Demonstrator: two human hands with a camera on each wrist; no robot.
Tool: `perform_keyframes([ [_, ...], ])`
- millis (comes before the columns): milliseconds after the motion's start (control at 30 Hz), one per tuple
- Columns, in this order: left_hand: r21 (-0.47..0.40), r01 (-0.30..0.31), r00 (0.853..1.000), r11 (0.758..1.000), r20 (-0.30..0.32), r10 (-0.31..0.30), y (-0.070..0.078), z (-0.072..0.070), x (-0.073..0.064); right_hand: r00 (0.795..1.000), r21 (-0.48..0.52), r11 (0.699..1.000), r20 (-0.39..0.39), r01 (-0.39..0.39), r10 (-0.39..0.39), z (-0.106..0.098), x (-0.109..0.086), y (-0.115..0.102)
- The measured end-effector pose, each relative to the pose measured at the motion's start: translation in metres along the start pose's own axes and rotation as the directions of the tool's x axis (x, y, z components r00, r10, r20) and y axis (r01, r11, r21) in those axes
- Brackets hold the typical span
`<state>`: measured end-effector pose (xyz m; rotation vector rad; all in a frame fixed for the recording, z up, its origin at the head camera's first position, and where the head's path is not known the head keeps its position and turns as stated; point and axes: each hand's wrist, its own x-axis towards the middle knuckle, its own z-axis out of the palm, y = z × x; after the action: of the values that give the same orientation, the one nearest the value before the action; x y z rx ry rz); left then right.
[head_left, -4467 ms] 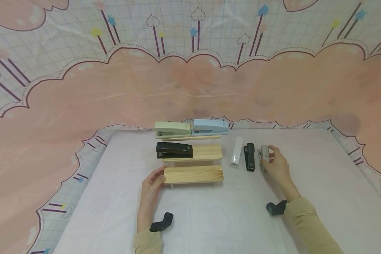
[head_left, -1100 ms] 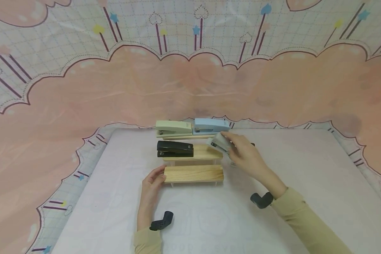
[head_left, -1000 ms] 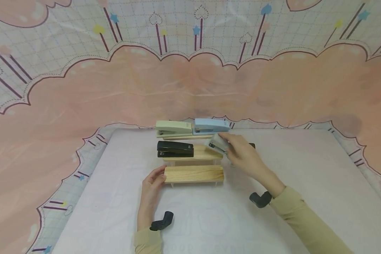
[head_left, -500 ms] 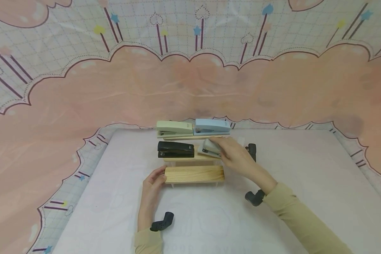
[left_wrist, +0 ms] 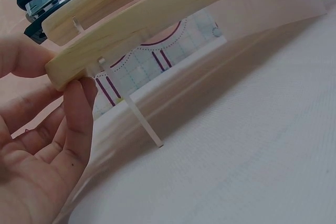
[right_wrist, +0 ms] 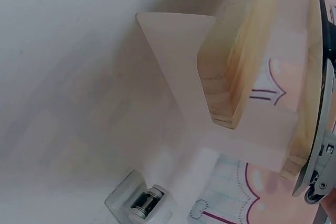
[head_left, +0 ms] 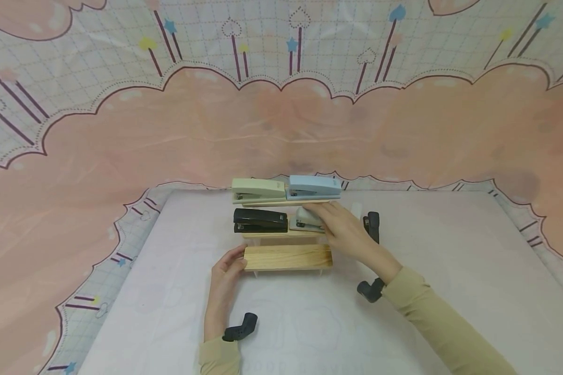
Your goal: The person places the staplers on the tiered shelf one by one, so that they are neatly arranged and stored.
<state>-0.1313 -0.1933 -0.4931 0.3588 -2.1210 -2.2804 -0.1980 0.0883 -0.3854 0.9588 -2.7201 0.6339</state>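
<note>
A three-tier display stand with wooden shelves [head_left: 288,258] stands mid-table. My left hand [head_left: 226,273] pinches the left end of its lowest shelf; in the left wrist view the thumb lies over the wood [left_wrist: 157,35] and fingertips under it. My right hand [head_left: 349,234] grips a light grey stapler [head_left: 304,220] from above, at the right half of the middle shelf. In the right wrist view this grey stapler [right_wrist: 321,163] lies along the shelf. A black stapler [head_left: 260,221] occupies the left half. On the top shelf sit a green stapler [head_left: 258,190] and a blue stapler [head_left: 314,187].
Right of the stand, a white stapler [head_left: 356,209], mostly behind my right hand, and a smaller black stapler [head_left: 371,226] lie on the white-covered table [head_left: 450,245]. Translucent side panels [right_wrist: 178,66] hold up the shelves. A patterned cloth [head_left: 281,130] hangs behind.
My right hand has carried the grey stapler from the table's right side leftward and down onto the middle shelf, turning it lengthwise beside the black one. My left hand has stayed at the lowest shelf.
</note>
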Motion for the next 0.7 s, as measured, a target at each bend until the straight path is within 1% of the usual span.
perform_keyframes([
  [100,-0.001,0.006,1.0,1.0,0.001,-0.006,0.0,0.0,0.0,1.0,0.001,1.0,-0.009,0.007,-0.007,0.002,0.001,0.0],
  [233,0.008,-0.004,1.0,1.0,-0.003,0.004,-0.001,0.0,0.0,1.0,-0.001,1.0,-0.026,0.013,-0.013,0.005,0.002,0.0],
  [400,0.015,-0.019,1.0,1.0,-0.011,0.019,-0.002,0.0,0.0,0.999,-0.006,1.0,-0.052,0.002,-0.002,0.008,0.003,-0.001],
  [567,-0.002,-0.016,1.0,1.0,-0.008,0.016,-0.001,0.0,0.0,0.995,0.027,0.999,-0.089,-0.03,0.032,0.011,0.002,-0.003],
  [700,0.0,-0.011,1.0,1.0,-0.002,0.011,0.001,0.001,0.0,0.991,0.074,0.995,-0.112,-0.07,0.078,0.014,0.001,-0.005],
])
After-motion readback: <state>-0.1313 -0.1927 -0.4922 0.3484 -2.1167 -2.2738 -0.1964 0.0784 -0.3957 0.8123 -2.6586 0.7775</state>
